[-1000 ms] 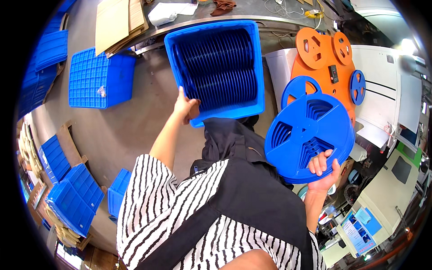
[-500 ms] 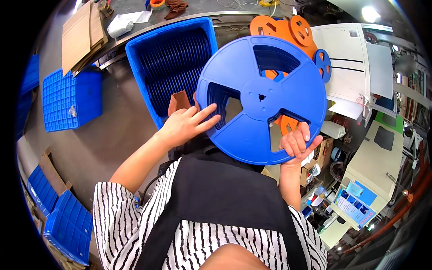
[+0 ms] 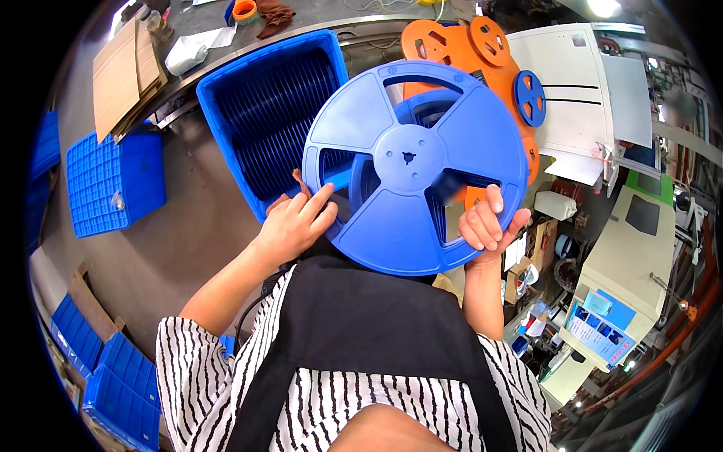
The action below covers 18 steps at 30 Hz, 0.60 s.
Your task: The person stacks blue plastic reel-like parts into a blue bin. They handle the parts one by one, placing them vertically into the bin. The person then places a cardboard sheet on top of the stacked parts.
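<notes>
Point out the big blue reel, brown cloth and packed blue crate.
Big blue reel (image 3: 392, 154): head view, on its hub.
Brown cloth (image 3: 276, 16): head view, its middle.
Packed blue crate (image 3: 263, 65): head view, on its far wall.

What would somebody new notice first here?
Probably the big blue reel in the middle, gripped by the right hand at its lower right, with the left hand at its lower left. Then, behind the reel, the blue bin of dark discs to the left and the bright orange panel to the right.

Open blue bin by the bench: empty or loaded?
Loaded: closely spaced dark blue discs line the visible inside of the bin. Cannot tell behind the held reel.
</notes>
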### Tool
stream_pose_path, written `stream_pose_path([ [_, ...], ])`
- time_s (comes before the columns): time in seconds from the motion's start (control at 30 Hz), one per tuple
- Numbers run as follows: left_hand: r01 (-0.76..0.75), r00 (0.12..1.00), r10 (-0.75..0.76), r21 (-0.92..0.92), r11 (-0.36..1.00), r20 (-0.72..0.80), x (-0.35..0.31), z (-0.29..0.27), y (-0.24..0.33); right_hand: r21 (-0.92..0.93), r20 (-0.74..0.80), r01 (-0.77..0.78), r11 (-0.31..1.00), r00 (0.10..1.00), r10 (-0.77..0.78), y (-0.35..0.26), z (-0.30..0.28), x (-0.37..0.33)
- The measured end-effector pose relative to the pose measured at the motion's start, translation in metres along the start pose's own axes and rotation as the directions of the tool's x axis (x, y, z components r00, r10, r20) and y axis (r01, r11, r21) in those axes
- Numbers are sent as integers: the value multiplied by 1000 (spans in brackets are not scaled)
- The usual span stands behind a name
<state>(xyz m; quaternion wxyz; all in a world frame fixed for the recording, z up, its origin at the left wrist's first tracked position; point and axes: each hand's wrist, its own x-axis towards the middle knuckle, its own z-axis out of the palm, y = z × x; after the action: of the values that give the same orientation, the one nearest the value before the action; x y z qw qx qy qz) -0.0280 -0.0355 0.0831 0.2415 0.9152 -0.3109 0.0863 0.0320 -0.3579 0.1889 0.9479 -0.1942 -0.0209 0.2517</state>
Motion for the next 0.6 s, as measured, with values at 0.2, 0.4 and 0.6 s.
stream_pose_path([
  [0.2,20,999,-18,45,999,-46,2,-1,8,-20,-33,-6,1000,999,6,-1,-6,-4],
  [0.4,412,875,-476,-647,642,85,-24,9,5,-322,-549,-66,944,826,-129,8,5,0],
  [0.6,216,655,-612,-886,-410,443,-69,15,-13,-442,-621,-293,848,782,-53,13,-12,0],
])
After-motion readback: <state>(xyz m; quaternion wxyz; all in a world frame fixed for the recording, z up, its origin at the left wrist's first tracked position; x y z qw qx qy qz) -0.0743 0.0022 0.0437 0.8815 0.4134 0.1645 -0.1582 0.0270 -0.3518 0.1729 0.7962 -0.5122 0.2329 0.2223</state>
